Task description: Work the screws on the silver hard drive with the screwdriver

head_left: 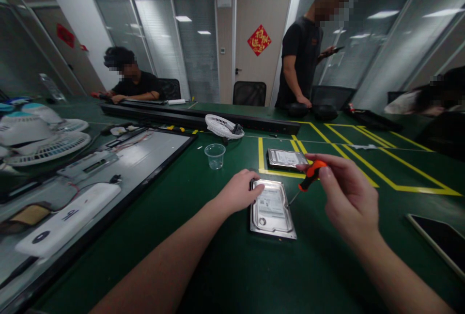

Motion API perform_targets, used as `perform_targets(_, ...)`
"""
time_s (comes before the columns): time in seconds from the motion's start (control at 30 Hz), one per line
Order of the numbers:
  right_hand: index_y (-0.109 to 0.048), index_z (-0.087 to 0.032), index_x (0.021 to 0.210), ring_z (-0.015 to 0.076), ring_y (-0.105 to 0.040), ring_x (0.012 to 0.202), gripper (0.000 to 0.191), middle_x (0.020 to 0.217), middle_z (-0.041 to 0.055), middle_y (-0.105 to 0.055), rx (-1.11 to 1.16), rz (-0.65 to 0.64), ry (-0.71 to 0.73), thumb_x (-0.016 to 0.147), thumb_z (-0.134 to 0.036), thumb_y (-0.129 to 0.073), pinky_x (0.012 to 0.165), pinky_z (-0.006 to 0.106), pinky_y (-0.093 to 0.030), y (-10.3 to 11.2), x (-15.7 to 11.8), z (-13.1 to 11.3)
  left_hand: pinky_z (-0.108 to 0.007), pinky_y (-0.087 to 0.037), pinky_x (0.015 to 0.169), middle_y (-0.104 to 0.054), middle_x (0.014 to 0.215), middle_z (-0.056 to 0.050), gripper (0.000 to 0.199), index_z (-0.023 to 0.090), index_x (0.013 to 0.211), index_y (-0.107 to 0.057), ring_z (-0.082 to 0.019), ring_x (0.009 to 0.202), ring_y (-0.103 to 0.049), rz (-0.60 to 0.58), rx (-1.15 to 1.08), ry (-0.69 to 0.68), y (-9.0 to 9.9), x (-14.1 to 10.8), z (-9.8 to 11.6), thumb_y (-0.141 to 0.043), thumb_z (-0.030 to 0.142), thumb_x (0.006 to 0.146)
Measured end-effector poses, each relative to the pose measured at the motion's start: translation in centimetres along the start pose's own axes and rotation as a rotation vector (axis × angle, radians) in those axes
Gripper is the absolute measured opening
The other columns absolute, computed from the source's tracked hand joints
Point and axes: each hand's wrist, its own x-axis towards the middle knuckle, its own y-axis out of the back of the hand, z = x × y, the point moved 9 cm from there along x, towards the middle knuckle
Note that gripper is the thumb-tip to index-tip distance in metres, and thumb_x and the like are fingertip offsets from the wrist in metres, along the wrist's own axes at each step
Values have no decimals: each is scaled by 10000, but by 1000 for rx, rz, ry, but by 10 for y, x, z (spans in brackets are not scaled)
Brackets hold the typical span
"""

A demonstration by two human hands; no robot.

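A silver hard drive point(271, 210) lies label side up on the green table point(218, 265). My left hand point(242, 192) grips its upper left edge, the thumb resting on the top face. Between the fingertips of my right hand point(345, 188) is the orange and black handle of a screwdriver point(312, 174). Its thin shaft slants down to the left, and the tip meets the drive's right edge. Just beyond, a second hard drive point(285, 158) lies inside a yellow tape outline.
A clear plastic cup point(215, 157) and a white fan grille point(224, 127) stand beyond my left hand. A large panel point(138, 159) with a white device point(69, 217) fills the left. A phone point(439, 241) lies right. People are across the table.
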Motion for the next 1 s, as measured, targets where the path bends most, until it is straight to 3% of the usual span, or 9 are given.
perform_targets(0.2, -676, -273, 1222, 211, -744, 964, 316, 1079, 62, -733, -55, 46, 34, 917, -256, -758, 878, 368, -620, 3, 1, 5, -344, -520, 842, -662, 1057, -83, 353, 167, 1181, -734, -220, 905, -649, -17, -19, 16, 0, -1, 0, -615, 415, 961)
perform_targets(0.33, -704, -286, 1240, 201, -730, 981, 270, 1120, 64, -731, -106, 5, 57, 970, -277, -689, 876, 363, -611, 2, 1, 3, -347, -521, 839, -663, 1059, -85, 342, 167, 1169, -736, -222, 907, -647, -17, -20, 17, 0, -1, 0, -619, 410, 959)
perform_targets(0.47, -711, -303, 1271, 232, -734, 1093, 271, 1220, 67, -744, -50, -18, 20, 1047, -301, -558, 964, 426, -585, 0, 1, 1, -347, -521, 847, -663, 1057, -86, 345, 161, 1171, -735, -223, 911, -650, -15, -17, 11, 1, 0, 1, -619, 407, 958)
perform_targets(0.6, -704, -306, 1284, 243, -735, 1106, 278, 1251, 70, -740, -32, -20, 11, 1038, -299, -577, 981, 447, -583, 0, 1, 2, -347, -521, 852, -666, 1057, -88, 342, 160, 1168, -735, -225, 917, -654, -10, -13, 2, 1, 0, 1, -622, 404, 957)
perform_targets(0.87, -711, -281, 1218, 214, -720, 933, 301, 1056, 57, -722, -177, 15, 80, 920, -261, -748, 872, 380, -605, 5, 2, 3, -347, -520, 845, -670, 1055, -87, 334, 162, 1160, -735, -224, 910, -656, 0, -9, -3, 1, -1, 1, -626, 400, 953)
perform_targets(1.0, -707, -287, 1237, 221, -729, 1013, 248, 1112, 62, -740, -112, -10, 53, 1000, -286, -631, 876, 372, -608, 3, 2, 0, -346, -520, 839, -669, 1066, -86, 343, 166, 1164, -735, -225, 910, -656, -18, -16, 18, 1, -1, 1, -619, 413, 955)
